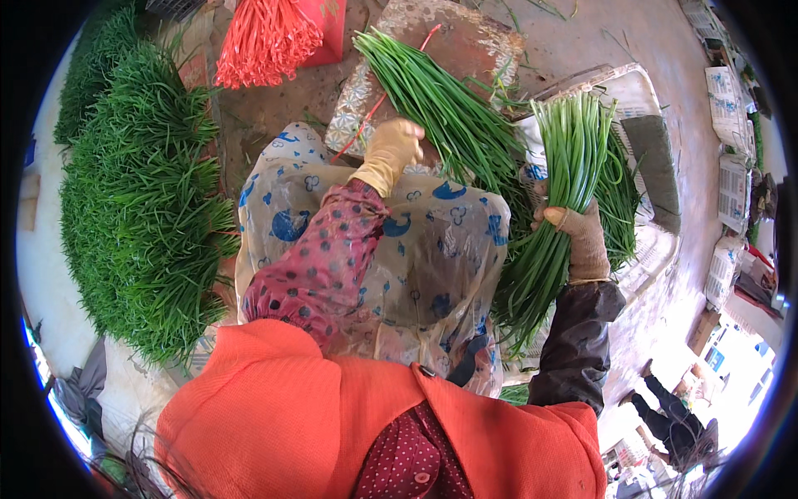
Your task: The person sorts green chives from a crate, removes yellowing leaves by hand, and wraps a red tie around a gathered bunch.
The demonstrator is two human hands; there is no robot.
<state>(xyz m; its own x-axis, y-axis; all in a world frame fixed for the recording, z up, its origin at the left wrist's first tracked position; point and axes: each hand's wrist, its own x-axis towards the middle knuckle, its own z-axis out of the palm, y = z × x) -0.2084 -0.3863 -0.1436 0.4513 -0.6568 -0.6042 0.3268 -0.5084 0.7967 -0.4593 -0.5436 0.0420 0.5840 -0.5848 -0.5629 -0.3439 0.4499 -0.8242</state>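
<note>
My right hand (576,234), in a worn glove with bare fingertips, grips a thick bunch of long green stalks, likely garlic chives (570,150), their pale ends upward. My left hand (396,146), in a yellowish glove, is curled just left of a second bunch of green stalks (436,106). That bunch lies across a patterned board (355,118). A red tie (368,125) runs out from beneath it beside my left hand; another red end shows at its top. Whether my left fingers hold anything cannot be told. A plastic apron with blue prints (430,249) covers my lap.
Tied green bunches (143,218) are piled along the left. Red ties (268,43) hang beside a red box (324,31) at the top. A white plastic crate (648,93) with more stalks stands at right. Farther off are white crates (726,106) and a person (673,424).
</note>
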